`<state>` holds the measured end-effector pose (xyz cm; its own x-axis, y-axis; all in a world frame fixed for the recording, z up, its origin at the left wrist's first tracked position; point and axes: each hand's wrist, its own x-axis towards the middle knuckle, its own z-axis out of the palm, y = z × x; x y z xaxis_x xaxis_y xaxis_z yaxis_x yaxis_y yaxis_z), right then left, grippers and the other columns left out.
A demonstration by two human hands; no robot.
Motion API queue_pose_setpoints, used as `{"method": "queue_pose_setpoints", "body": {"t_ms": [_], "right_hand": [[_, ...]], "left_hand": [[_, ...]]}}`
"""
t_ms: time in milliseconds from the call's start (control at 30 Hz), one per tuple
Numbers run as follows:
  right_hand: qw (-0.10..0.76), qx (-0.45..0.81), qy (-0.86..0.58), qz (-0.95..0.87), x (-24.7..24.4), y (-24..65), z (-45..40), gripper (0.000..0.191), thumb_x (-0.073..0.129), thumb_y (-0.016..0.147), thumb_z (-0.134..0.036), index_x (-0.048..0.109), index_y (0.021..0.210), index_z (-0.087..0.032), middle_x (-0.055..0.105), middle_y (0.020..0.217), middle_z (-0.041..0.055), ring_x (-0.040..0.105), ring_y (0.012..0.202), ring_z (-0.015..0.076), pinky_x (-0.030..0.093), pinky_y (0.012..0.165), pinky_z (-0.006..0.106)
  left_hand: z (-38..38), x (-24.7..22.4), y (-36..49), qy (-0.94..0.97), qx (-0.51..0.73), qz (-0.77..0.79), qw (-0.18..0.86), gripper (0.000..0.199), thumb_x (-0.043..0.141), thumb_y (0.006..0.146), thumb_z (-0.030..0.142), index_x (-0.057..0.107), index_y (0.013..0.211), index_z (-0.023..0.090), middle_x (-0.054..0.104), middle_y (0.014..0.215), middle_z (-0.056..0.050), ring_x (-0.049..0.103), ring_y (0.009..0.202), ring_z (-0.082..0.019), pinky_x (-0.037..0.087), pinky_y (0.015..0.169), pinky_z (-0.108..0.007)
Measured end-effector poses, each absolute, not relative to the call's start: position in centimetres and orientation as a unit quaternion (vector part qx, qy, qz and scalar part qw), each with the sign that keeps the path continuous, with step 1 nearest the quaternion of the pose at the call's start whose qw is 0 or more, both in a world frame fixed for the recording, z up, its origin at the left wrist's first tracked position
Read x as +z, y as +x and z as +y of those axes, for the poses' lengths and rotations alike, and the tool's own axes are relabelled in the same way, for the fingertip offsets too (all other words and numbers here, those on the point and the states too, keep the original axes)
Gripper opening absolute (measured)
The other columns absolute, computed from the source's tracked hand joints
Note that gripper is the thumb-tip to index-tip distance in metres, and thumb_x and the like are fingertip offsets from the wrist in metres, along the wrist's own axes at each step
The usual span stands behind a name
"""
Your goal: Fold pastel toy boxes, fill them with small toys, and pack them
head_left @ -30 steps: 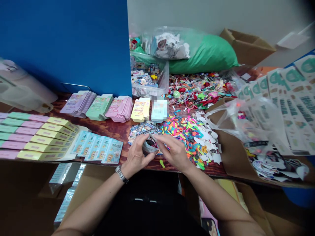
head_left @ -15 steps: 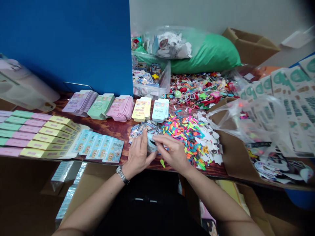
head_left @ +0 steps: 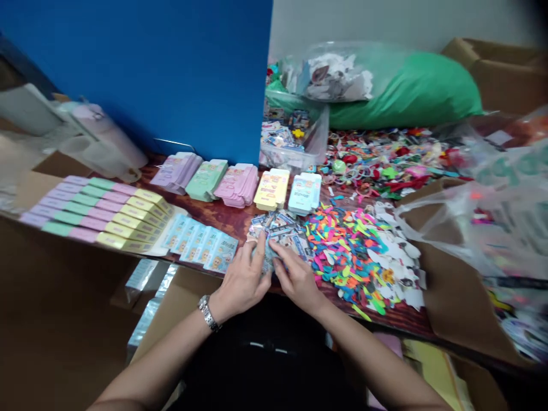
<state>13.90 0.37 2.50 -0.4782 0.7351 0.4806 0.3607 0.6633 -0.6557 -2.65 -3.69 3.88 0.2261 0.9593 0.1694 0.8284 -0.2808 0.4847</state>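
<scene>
A small light blue box [head_left: 268, 261] is between my two hands at the table's front edge. My left hand [head_left: 245, 275] grips it from the left, wearing a metal watch [head_left: 208, 313] at the wrist. My right hand [head_left: 297, 278] has its fingers closed at the box's right edge; much of the box is hidden by the fingers. Just behind lies a pile of small printed packets [head_left: 287, 228]. To the left is an overlapping row of finished-looking blue boxes [head_left: 220, 251]. On the right spreads a heap of small coloured plastic pieces [head_left: 342, 245].
Flat box stacks in purple [head_left: 176, 171], green [head_left: 208, 179], pink [head_left: 237, 184], yellow [head_left: 272, 188] and blue [head_left: 305, 193] line the back. Rows of filled-out boxes [head_left: 98, 211] stand left. White cut-outs [head_left: 396, 251], a cardboard flap [head_left: 458, 279] and a green bag [head_left: 432, 94] lie right.
The view has turned left, so the table's things sit further right. The dark piece in my right fingers at the box no longer shows; those fingers are now at the box's edge.
</scene>
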Motion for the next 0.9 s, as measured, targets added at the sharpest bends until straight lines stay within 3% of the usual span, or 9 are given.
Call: {"method": "queue_pose_setpoints", "body": {"t_ms": [133, 333, 467, 600, 700, 900], "right_hand": [[0.367, 0.289, -0.318, -0.825, 2.2, 11.5, 0.8, 0.046, 0.048, 0.094, -0.015, 0.048, 0.139, -0.023, 0.057, 0.135, 0.0101, 0.052, 0.127, 0.021, 0.045, 0.108, 0.042], [0.313, 0.404, -0.347, -0.786, 1.4, 8.2, 0.8, 0.043, 0.048, 0.094, -0.023, 0.049, 0.137, -0.021, 0.059, 0.127, 0.0115, 0.057, 0.118, 0.0205, 0.048, 0.103, 0.039], [0.286, 0.486, -0.36, -0.743, 0.3, 7.1, 0.8, 0.045, 0.046, 0.096, -0.029, 0.045, 0.139, -0.02, 0.061, 0.122, 0.0117, 0.064, 0.105, 0.019, 0.053, 0.094, 0.036], [0.262, 0.494, -0.383, -0.735, -0.2, 6.9, 0.9, 0.046, 0.046, 0.095, -0.034, 0.046, 0.138, -0.018, 0.057, 0.129, 0.0149, 0.066, 0.098, 0.019, 0.054, 0.091, 0.037], [0.253, 0.503, -0.383, -0.732, -0.3, 6.5, 1.1, 0.049, 0.046, 0.095, -0.036, 0.044, 0.14, -0.016, 0.056, 0.131, 0.0168, 0.068, 0.093, 0.0184, 0.055, 0.09, 0.037], [0.25, 0.553, -0.384, -0.696, -0.4, 4.6, 2.0, 0.05, 0.047, 0.095, -0.038, 0.043, 0.14, -0.016, 0.063, 0.124, 0.0144, 0.067, 0.102, 0.0201, 0.053, 0.095, 0.04]], "left_hand": [[-5.4, 4.3, -4.9, 0.743, 0.198, 0.631, 0.105, 0.067, 0.039, 0.095, 0.022, 0.007, 0.154, 0.021, 0.052, 0.12, -0.014, 0.056, 0.102, -0.023, 0.052, 0.085, -0.037], [-5.8, 4.2, -6.5, 0.708, 0.136, 0.691, -0.053, 0.05, 0.049, 0.091, 0.026, 0.044, 0.14, 0.018, 0.061, 0.096, -0.01, 0.055, 0.085, -0.024, 0.05, 0.069, -0.034], [-5.5, 4.9, -8.6, 0.699, 0.182, 0.687, -0.086, 0.045, 0.053, 0.09, 0.031, 0.051, 0.133, 0.017, 0.059, 0.113, -0.014, 0.054, 0.099, -0.027, 0.048, 0.084, -0.041], [-4.7, 4.8, -14.2, 0.612, 0.239, 0.74, -0.143, 0.054, 0.052, 0.091, 0.038, 0.047, 0.137, 0.01, 0.052, 0.126, -0.021, 0.049, 0.116, -0.032, 0.04, 0.099, -0.048], [-4.1, 4.0, -17.9, 0.589, 0.184, 0.78, -0.107, 0.061, 0.044, 0.093, 0.044, 0.044, 0.139, 0.003, 0.055, 0.123, -0.025, 0.052, 0.112, -0.035, 0.041, 0.095, -0.051], [-4.2, 3.8, -18.1, 0.525, 0.262, 0.807, 0.063, 0.057, 0.047, 0.091, 0.045, 0.044, 0.138, 0.012, 0.065, 0.094, -0.008, 0.061, 0.082, -0.021, 0.049, 0.08, -0.037]]}}
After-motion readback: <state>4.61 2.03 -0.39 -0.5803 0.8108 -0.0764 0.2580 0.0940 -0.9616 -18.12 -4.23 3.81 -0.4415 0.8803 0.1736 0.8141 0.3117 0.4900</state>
